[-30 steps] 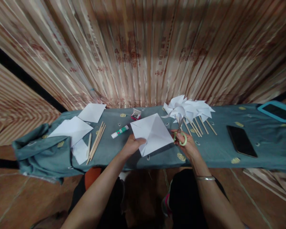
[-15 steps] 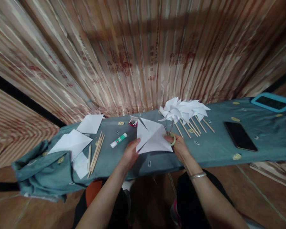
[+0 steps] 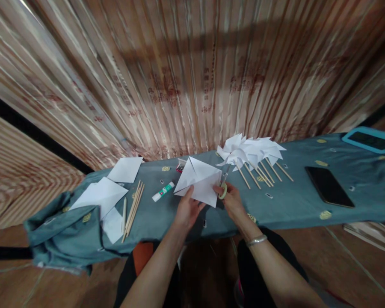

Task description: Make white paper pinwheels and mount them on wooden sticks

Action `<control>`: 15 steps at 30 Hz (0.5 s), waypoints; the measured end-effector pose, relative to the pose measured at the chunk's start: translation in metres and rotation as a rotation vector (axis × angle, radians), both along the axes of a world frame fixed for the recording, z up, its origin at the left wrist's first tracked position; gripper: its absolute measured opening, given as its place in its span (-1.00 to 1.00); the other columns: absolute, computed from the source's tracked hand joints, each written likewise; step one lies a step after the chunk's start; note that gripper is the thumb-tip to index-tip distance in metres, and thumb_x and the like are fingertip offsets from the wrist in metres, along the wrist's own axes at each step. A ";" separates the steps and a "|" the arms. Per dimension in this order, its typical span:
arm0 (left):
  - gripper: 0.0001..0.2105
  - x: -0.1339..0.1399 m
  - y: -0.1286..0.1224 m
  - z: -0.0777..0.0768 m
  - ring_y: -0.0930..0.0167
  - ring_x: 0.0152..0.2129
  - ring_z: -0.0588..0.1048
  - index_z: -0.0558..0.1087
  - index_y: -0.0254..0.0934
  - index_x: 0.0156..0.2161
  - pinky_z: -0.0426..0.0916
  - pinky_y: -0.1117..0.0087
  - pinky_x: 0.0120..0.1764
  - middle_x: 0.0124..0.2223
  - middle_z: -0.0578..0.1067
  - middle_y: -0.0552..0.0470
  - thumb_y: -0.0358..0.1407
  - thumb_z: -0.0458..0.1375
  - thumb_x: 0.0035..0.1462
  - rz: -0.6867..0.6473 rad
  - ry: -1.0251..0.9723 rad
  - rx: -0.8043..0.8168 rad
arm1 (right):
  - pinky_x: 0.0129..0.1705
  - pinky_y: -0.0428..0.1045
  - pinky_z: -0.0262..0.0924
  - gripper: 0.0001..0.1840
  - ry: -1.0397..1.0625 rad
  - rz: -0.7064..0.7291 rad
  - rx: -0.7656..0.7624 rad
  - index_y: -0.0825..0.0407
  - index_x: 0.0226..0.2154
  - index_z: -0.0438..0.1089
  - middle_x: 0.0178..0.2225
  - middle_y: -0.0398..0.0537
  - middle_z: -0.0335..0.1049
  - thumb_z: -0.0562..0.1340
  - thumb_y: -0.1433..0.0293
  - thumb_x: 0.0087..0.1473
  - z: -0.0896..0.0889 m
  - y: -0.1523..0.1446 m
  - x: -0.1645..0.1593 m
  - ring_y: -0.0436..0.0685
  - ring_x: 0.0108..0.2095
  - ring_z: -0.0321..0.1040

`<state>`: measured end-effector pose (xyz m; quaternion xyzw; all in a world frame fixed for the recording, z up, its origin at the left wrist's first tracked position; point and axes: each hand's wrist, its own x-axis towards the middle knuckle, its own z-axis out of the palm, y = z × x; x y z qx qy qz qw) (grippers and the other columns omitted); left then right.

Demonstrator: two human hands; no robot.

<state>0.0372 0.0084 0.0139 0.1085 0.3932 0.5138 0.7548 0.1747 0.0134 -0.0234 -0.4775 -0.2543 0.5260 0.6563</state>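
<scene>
Between my hands, over the middle of the table, is a square sheet of white paper (image 3: 202, 179) with slits cut in from its corners. My left hand (image 3: 188, 208) grips its lower left part, thumb on top and fingers beneath. My right hand (image 3: 231, 201) has a pair of scissors (image 3: 223, 190) with pale green handles, the blades pointing away from me, and its fingertips meet the paper's right edge. Left of the paper lies a glue stick (image 3: 163, 191). A small red box of pins (image 3: 180, 167) is partly hidden behind the sheet.
Paper pinwheels (image 3: 250, 150) on sticks lie at the back right. Wooden sticks (image 3: 134, 210) and white paper sheets (image 3: 99, 194) are on the left. A black phone (image 3: 329, 186) and a blue-framed device (image 3: 370, 140) rest on the green tablecloth (image 3: 288, 205).
The sheet has been turned between my hands. My left hand has shifted right under its lower edge, and my right hand with the scissors has moved slightly left.
</scene>
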 end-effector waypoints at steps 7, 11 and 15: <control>-0.80 -0.011 0.014 0.007 0.41 -0.41 0.58 0.43 -0.31 -0.07 0.51 0.39 -0.26 -0.25 0.61 -0.05 -0.44 0.09 0.21 0.219 0.001 -0.037 | -0.46 -0.05 0.17 -0.45 -0.223 0.202 -0.016 0.05 -0.36 0.46 -0.50 -0.13 0.45 0.44 0.01 -0.33 0.010 -0.011 0.004 0.03 -0.51 0.29; -0.84 -0.025 0.024 0.018 0.45 -0.45 0.58 0.46 -0.32 -0.13 0.50 0.45 -0.29 -0.28 0.61 -0.02 -0.45 0.08 0.22 0.311 -0.015 -0.002 | -0.48 -0.08 0.16 -0.41 -0.274 0.478 -0.002 0.06 -0.27 0.45 -0.48 -0.06 0.48 0.33 -0.09 -0.17 0.014 -0.026 0.010 0.04 -0.49 0.33; -0.84 -0.033 0.032 0.025 0.46 -0.42 0.58 0.48 -0.30 -0.16 0.49 0.46 -0.25 -0.29 0.61 0.02 -0.44 0.07 0.23 0.358 -0.032 0.051 | -0.47 -0.08 0.16 -0.37 -0.279 0.761 0.021 0.08 -0.24 0.43 -0.44 -0.02 0.50 0.30 -0.11 -0.13 0.011 -0.037 0.011 0.02 -0.48 0.33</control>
